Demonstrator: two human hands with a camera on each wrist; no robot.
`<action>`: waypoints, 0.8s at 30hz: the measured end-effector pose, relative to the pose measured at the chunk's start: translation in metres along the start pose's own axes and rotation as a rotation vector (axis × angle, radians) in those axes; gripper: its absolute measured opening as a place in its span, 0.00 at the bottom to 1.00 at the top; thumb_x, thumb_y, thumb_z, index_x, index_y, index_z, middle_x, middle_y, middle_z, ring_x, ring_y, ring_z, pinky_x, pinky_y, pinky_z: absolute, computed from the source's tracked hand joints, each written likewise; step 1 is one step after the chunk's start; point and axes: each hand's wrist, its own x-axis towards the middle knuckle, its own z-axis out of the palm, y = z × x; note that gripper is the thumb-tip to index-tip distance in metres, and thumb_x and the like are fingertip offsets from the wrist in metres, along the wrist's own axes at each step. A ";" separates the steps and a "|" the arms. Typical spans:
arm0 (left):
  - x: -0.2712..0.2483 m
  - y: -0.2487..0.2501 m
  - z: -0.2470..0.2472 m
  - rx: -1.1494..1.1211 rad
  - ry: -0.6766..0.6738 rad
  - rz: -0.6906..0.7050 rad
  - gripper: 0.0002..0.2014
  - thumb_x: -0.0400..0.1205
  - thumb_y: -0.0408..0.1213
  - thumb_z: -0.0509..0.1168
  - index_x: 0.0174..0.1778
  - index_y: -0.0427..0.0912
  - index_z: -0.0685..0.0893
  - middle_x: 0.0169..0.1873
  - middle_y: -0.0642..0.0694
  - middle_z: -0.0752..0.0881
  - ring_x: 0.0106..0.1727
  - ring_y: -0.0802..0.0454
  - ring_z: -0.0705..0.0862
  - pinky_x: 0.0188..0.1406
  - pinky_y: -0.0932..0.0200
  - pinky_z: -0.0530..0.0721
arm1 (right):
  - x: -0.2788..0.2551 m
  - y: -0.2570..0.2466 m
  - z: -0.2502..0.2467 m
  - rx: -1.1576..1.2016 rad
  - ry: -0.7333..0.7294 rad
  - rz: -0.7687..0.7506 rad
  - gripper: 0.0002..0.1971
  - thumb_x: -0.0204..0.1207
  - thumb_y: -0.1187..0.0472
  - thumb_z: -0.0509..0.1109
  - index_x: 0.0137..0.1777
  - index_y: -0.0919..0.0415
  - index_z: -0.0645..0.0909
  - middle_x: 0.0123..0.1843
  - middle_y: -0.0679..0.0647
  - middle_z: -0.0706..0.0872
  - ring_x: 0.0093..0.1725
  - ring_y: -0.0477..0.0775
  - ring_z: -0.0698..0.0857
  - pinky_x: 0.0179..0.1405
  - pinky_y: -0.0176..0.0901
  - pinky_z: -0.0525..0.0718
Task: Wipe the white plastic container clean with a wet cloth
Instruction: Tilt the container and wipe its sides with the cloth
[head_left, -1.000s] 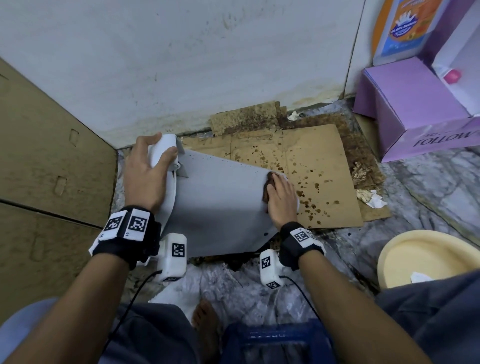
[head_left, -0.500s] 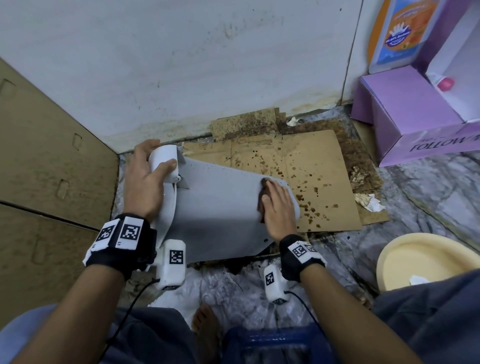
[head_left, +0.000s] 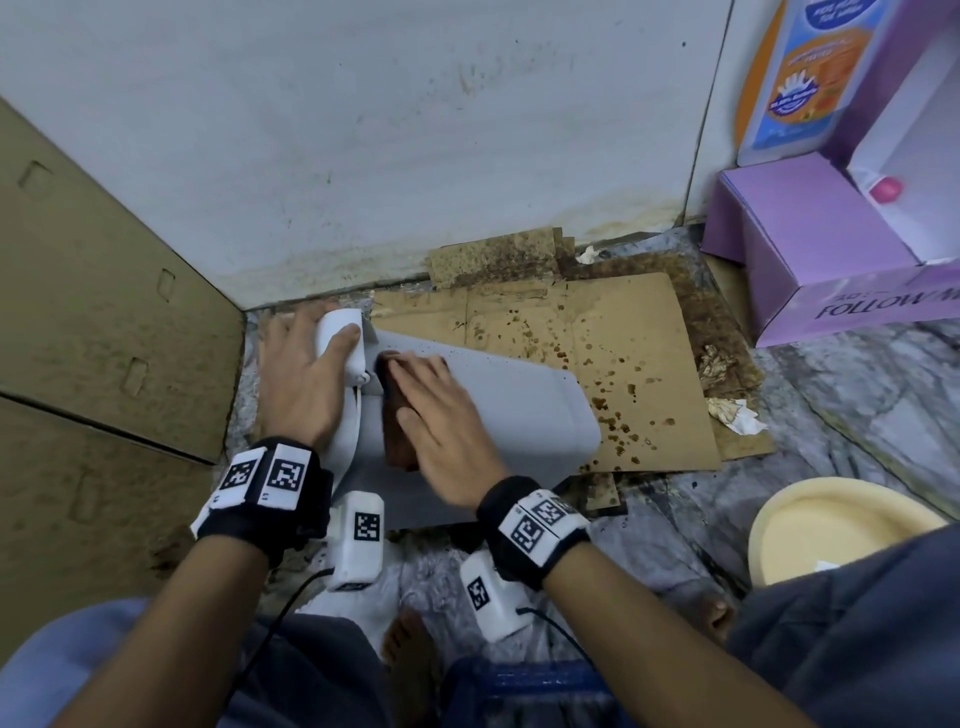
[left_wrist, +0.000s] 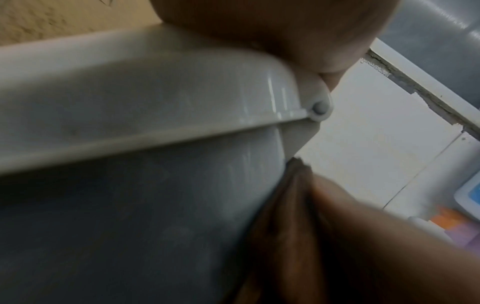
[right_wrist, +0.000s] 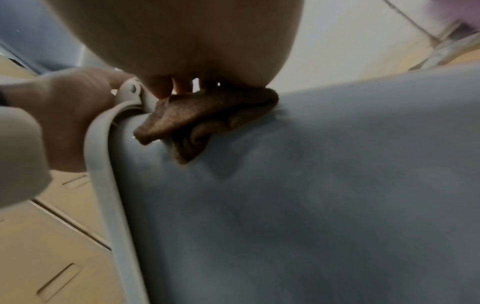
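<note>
The white plastic container lies on its side on the floor, over stained cardboard. My left hand grips the white handle at its left end, thumb curled over it. My right hand lies flat on the container's upper side, close to that handle, and presses a brown cloth against it with straight fingers. In the right wrist view the folded cloth is squeezed between my fingers and the container wall. The left wrist view shows the container's rim with the cloth beside it.
Spotted brown cardboard lies under and to the right of the container. Cardboard panels stand at the left, a white wall behind. A purple box sits at the far right, a pale yellow basin at the near right.
My right hand has slid the cloth leftward along the container, from its right end to beside the handle. The left hand keeps its grip on the handle.
</note>
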 end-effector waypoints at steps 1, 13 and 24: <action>-0.003 -0.001 0.000 0.006 0.001 0.006 0.31 0.76 0.54 0.57 0.73 0.42 0.79 0.67 0.34 0.75 0.72 0.41 0.70 0.64 0.59 0.62 | 0.008 -0.002 0.001 -0.001 -0.020 -0.012 0.26 0.86 0.54 0.49 0.84 0.54 0.57 0.86 0.51 0.55 0.85 0.54 0.48 0.84 0.51 0.46; -0.012 -0.006 0.001 0.008 0.037 0.026 0.31 0.76 0.54 0.57 0.73 0.44 0.80 0.67 0.36 0.75 0.71 0.41 0.71 0.66 0.56 0.63 | 0.045 0.073 -0.018 -0.182 -0.142 0.292 0.31 0.82 0.43 0.37 0.85 0.51 0.52 0.87 0.50 0.50 0.86 0.55 0.45 0.84 0.60 0.46; -0.012 -0.010 -0.004 -0.012 0.012 0.038 0.31 0.78 0.53 0.57 0.75 0.41 0.78 0.68 0.34 0.74 0.72 0.41 0.69 0.64 0.60 0.62 | 0.052 0.027 -0.007 -0.112 -0.174 0.031 0.26 0.88 0.52 0.48 0.85 0.52 0.49 0.86 0.52 0.53 0.85 0.58 0.47 0.84 0.57 0.46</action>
